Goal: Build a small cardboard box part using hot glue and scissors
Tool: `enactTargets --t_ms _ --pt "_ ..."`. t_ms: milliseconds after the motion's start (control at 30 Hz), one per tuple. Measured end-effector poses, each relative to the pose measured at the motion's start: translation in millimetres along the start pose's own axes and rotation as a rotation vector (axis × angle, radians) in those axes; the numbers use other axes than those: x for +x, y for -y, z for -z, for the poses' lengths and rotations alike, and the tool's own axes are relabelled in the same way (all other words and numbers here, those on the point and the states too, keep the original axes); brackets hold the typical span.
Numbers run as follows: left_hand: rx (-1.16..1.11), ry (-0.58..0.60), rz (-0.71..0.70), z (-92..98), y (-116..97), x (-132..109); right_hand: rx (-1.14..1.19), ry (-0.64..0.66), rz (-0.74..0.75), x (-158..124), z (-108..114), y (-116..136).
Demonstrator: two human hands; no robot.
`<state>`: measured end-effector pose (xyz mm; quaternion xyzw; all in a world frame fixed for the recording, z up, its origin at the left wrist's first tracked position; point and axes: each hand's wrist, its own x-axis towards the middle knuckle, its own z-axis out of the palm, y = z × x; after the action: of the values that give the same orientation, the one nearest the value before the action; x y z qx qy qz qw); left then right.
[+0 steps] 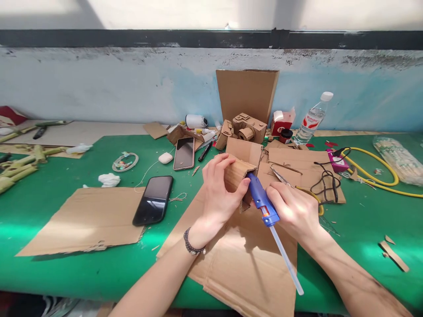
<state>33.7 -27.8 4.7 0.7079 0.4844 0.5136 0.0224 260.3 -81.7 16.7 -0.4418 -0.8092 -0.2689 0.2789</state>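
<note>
My left hand [220, 189] is closed around a folded cardboard piece [236, 171], thumb on its near right edge and fingers over its top. In my right hand [292, 202] is a blue hot glue gun [259, 193], its front end inside the cardboard piece, where the nozzle is hidden. A long translucent glue stick [287, 262] sticks out of the gun's back, toward me. Beneath both hands lies a large cardboard sheet [244, 277]. Scissors [280, 176] rest just beyond my right hand, partly covered by it.
A black phone [153, 200] overlaps a cardboard sheet [86, 215] at left. Behind my hands stand a cardboard camera model [249, 127] and an upright cardboard panel [247, 94]. A water bottle [312, 119], black cord [327, 180] and yellow cable [383, 160] are at right.
</note>
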Motion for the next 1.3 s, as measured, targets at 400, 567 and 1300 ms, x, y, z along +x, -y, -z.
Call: enactTargets --t_ms 400,567,1300 --pt "0.087 -0.020 -0.076 1.5 4.6 3.0 0.121 -0.138 0.024 3.3 5.1 -8.3" --pt "0.185 -0.110 -0.198 0.7 15.4 5.8 0.184 -0.244 0.010 -3.9 3.7 -28.6" --pt "0.216 -0.068 -0.460 8.8 26.2 1.8 0.879 0.205 -0.366 -1.3 -1.8 -43.1"
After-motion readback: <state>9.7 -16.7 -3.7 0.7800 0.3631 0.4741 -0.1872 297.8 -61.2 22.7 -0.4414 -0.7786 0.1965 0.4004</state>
